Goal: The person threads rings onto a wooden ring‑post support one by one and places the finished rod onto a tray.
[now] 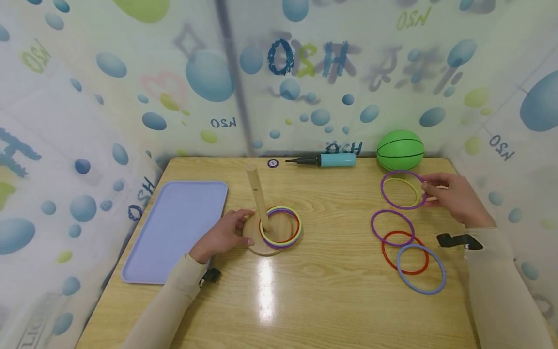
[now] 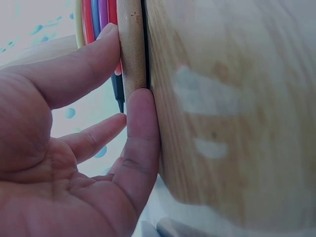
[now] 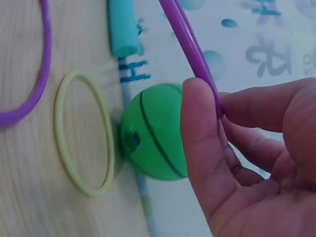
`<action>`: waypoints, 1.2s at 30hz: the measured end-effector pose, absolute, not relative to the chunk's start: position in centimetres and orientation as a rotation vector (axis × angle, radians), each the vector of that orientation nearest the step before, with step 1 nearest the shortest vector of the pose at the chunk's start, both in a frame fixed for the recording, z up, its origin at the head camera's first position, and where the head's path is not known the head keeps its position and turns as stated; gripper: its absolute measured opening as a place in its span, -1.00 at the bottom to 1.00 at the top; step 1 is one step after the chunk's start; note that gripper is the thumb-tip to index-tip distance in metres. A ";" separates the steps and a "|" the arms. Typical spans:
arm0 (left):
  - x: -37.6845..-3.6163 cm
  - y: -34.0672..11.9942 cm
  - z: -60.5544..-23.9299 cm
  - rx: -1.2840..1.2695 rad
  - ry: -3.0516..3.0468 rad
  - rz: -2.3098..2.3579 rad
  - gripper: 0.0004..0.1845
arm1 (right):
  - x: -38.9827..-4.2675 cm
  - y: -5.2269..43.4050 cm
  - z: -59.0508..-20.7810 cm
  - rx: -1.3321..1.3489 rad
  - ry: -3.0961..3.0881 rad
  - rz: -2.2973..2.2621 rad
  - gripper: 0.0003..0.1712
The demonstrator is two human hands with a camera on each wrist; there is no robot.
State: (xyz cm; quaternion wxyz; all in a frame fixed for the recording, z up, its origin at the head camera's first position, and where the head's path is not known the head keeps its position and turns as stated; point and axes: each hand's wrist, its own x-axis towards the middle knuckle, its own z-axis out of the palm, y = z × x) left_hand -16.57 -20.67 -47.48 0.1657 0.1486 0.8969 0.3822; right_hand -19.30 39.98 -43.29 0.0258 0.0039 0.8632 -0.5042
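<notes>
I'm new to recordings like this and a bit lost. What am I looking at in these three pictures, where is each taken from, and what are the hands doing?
There is no machine here: a person works with two bare hands. The wide picture comes from a camera on the head, looking down at a wooden table. The two close-ups come from cameras on each wrist.

The left hand touches the round base of a wooden peg stand that has several coloured rings around its peg. The right hand pinches a purple ring, seen close in the right wrist view.

Also on the table: a yellow ring, another purple ring, a red ring, a blue ring, a lilac tray, a green ball and a hand pump.
</notes>
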 end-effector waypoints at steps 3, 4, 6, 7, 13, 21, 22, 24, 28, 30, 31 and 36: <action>-16.6 -20.7 -47.4 0.420 2.549 1.087 -0.14 | -19.1 39.1 -42.3 -0.007 2.688 -1.550 -0.67; -16.6 -20.7 -47.4 0.418 2.548 1.087 -0.14 | -19.0 38.8 -41.9 -0.019 2.697 -1.538 -0.63; -16.6 -20.6 -47.4 0.414 2.544 1.088 -0.14 | -18.8 38.0 -41.2 -0.029 2.711 -1.530 -0.56; -16.6 -20.6 -47.4 0.413 2.545 1.087 -0.14 | -18.7 37.6 -40.9 -0.033 2.711 -1.539 -0.55; -16.6 -20.7 -47.5 0.421 2.550 1.085 -0.14 | -18.1 35.1 -38.7 -0.102 2.703 -1.620 -0.64; -16.6 -20.7 -47.5 0.422 2.551 1.081 -0.14 | -17.8 32.4 -36.6 -0.176 2.697 -1.661 -0.57; -16.6 -20.7 -47.5 0.420 2.549 1.081 -0.14 | -17.8 32.0 -36.4 -0.182 2.694 -1.669 -0.56; -16.5 -20.7 -47.4 0.416 2.546 1.082 -0.14 | -17.8 31.3 -36.0 -0.196 2.682 -1.697 -0.56; -16.6 -20.7 -47.3 0.421 2.551 1.063 -0.14 | -18.0 29.6 -35.2 -0.258 2.634 -1.793 -0.60; -16.6 -20.7 -47.3 0.421 2.553 1.063 -0.14 | -18.1 28.7 -34.7 -0.297 2.597 -1.842 -0.62; -16.6 -20.7 -47.4 0.421 2.553 1.063 -0.14 | -18.1 28.3 -34.5 -0.317 2.582 -1.859 -0.63; -16.6 -20.7 -47.4 0.420 2.551 1.064 -0.15 | -18.2 26.1 -33.3 -0.405 2.457 -1.964 -0.66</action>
